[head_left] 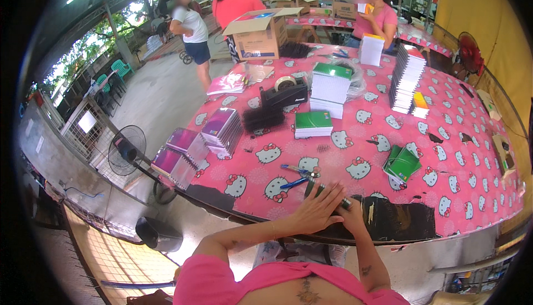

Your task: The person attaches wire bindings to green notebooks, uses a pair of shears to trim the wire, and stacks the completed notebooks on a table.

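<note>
My left hand (317,210) lies flat, fingers stretched, across a dark, narrow spiral notebook (314,187) at the table's front edge. My right hand (351,217) is closed around the notebook's right end. Most of the notebook is hidden beneath my hands. Just beyond it lie blue-handled pliers (294,183). To the right, several small green notebooks (402,163) lie in a loose, fanned pile. Farther ahead stand a short stack of green-covered pads (313,124) and a taller green-topped stack (331,85).
Purple spiral notebooks (221,130) stand at the left edge. Black coils (264,119) lie near a tape dispenser (284,94). A tall notebook stack (407,80) and a cardboard box (255,37) stand farther back. A fan (126,149) is left of the table. People stand beyond.
</note>
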`<state>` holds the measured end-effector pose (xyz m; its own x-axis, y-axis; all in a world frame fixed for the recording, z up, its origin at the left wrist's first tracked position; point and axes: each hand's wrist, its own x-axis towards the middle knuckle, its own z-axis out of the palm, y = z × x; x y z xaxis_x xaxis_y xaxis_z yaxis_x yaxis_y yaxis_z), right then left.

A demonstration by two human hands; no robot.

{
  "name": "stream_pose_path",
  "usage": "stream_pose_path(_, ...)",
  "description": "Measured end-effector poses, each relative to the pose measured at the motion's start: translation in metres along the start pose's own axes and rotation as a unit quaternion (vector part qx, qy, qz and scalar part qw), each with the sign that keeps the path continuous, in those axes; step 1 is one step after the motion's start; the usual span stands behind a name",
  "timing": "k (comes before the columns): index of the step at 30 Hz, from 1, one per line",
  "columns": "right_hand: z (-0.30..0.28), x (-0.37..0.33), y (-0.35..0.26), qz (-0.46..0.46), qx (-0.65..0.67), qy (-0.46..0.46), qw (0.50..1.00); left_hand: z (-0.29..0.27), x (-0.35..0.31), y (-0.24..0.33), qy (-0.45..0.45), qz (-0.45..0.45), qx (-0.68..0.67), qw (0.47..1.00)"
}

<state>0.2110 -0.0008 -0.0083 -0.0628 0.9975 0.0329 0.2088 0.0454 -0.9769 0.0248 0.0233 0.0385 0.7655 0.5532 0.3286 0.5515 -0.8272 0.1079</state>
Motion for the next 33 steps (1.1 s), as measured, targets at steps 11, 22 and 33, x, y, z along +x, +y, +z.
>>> stream_pose_path(11, 0.001, 0.004, -0.012, -0.081, -0.074, 0.02, 0.994, -0.019, 0.025, -0.021, 0.1, 0.047, -0.06, 0.992)
stream_pose_path(22, -0.021, -0.019, -0.043, -0.075, -0.045, 0.072, 0.994, -0.025, 0.033, -0.023, 0.087, 0.063, -0.087, 0.99)
stream_pose_path(33, -0.025, -0.02, -0.051, -0.079, -0.048, 0.06, 0.994, -0.029, 0.033, -0.024, 0.072, 0.039, -0.106, 0.991)
